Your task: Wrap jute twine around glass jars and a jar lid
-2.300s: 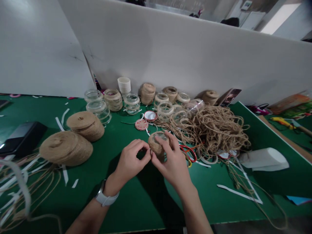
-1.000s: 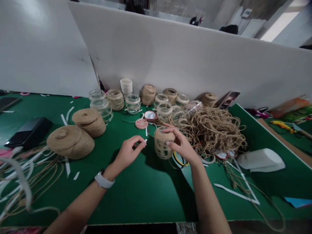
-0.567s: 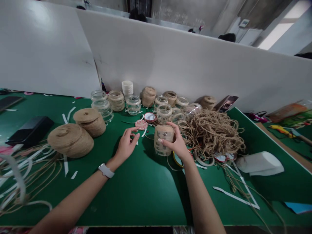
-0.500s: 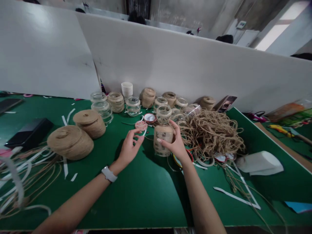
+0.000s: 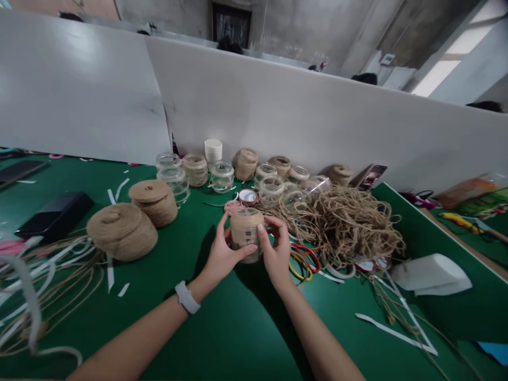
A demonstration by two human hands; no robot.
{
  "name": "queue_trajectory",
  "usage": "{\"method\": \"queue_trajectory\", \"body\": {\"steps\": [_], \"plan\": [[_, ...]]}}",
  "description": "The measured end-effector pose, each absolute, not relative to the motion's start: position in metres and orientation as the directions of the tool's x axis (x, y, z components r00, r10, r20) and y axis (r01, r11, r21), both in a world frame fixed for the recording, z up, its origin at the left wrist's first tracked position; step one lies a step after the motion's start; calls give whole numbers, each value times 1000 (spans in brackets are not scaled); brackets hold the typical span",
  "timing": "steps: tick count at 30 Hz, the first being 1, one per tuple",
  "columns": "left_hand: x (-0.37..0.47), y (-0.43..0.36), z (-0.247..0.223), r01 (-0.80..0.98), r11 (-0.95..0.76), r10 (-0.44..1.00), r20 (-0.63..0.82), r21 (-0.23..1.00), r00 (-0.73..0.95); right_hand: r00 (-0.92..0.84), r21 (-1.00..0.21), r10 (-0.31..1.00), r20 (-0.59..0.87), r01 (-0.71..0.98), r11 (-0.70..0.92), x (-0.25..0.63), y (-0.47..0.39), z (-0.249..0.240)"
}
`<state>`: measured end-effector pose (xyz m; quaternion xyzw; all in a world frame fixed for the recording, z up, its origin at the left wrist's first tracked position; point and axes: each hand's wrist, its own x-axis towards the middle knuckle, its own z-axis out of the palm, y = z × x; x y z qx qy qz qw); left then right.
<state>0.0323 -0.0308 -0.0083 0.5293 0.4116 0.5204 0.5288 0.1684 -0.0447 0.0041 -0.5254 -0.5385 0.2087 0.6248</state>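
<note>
Between my two hands is a glass jar [image 5: 246, 227] partly wrapped in brown jute twine, with bare glass showing lower down. My left hand [image 5: 223, 251] grips its left side, thumb across the front. From the right, my right hand [image 5: 277, 248] holds it with the thumb on the front and the fingers behind. Just behind the jar lies a pink ring-shaped roll [image 5: 233, 207], and beside that a roll of white tape with a red rim [image 5: 248, 197]. Yellow- and red-handled scissors [image 5: 304, 263] rest to the right of my right hand.
Two big jute twine balls [image 5: 122, 232] sit at left near a black box [image 5: 54, 216]. Glass jars [image 5: 222, 177], some twine-wrapped, line the white partition [image 5: 254, 100]. A tangled twine heap [image 5: 357, 219] and a white roll [image 5: 432, 274] lie at right, by a propped phone [image 5: 371, 177].
My left hand has come over to the jar and now grips it. The jar and my right hand have shifted left, leaving the scissors in fuller view. The camera view has moved slightly.
</note>
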Motion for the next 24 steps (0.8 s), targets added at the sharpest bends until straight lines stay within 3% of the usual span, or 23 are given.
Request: {"method": "queue_trajectory", "body": {"steps": [4, 15, 20, 24], "plan": [[24, -28, -6, 5, -222, 965, 219, 975, 141, 284, -780, 768, 575, 474, 409, 178, -42, -1], [10, -25, 2, 279, -495, 860, 417, 823, 295, 112, -564, 671, 733, 652, 507, 187, -43, -1], [9, -24, 4, 246, -464, 875, 397, 851, 278, 190, -657, 718, 670, 601, 455, 182, -52, 3], [4, -17, 4, 168, -416, 889, 360, 894, 283, 150, -836, 856, 495, 350, 423, 181, -59, 16]]}}
